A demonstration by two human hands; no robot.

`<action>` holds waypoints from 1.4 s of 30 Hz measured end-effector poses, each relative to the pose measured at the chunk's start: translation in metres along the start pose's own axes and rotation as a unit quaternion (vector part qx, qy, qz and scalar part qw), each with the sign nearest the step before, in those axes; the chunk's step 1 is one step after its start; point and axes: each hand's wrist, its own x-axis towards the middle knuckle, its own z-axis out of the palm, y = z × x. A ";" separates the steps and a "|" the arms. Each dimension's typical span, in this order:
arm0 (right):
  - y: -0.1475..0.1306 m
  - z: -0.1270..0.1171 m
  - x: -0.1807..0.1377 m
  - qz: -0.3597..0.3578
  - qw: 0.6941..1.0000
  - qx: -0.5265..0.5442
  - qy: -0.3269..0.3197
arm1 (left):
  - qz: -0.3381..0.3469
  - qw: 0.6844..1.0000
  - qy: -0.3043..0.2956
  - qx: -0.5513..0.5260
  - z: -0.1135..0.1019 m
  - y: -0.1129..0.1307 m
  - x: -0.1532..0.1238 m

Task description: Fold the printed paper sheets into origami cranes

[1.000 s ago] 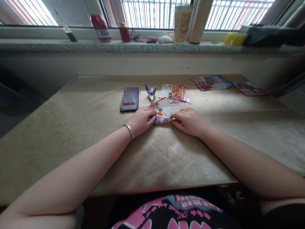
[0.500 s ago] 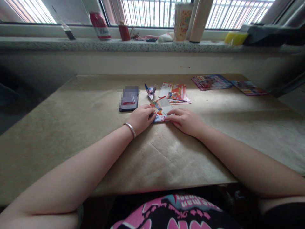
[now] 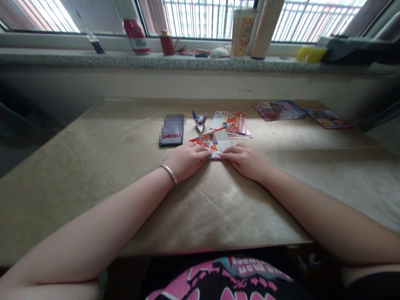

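Note:
A folded sheet of printed paper (image 3: 225,139) lies on the table before me, red and white on top, with a blue-white strip turned up along its near edge. My left hand (image 3: 191,157) has its fingers pressed together on the left part of that strip. On the right end, my right hand (image 3: 245,160) grips the same edge, fingertips on the fold. The fingertips of both hands are close together. Just beyond the paper stands a small folded paper crane (image 3: 199,121). A dark phone (image 3: 172,131) lies left of it.
Behind the folded sheet lies a pile of printed paper sheets (image 3: 233,121). More colourful sheets (image 3: 279,111) rest at the table's back right. Along the stone windowsill (image 3: 193,63) stand a red can (image 3: 136,36), a red bottle (image 3: 166,43), a patterned cup (image 3: 242,33) and a tall cylinder (image 3: 265,29).
My left fingers have slid rightward along the fold and stretched out, showing more of the paper's red left corner. The right hand stays at its end. The whole view has shifted slightly.

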 end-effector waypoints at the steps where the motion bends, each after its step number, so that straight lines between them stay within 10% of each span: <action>1: 0.000 0.000 0.000 0.002 1.000 0.002 0.004 | -0.002 1.000 0.000 0.001 0.001 -0.001 0.000; 42: -0.005 -0.002 0.002 0.028 0.999 -0.030 -0.020 | -0.033 0.997 -0.039 0.062 -0.005 0.015 0.006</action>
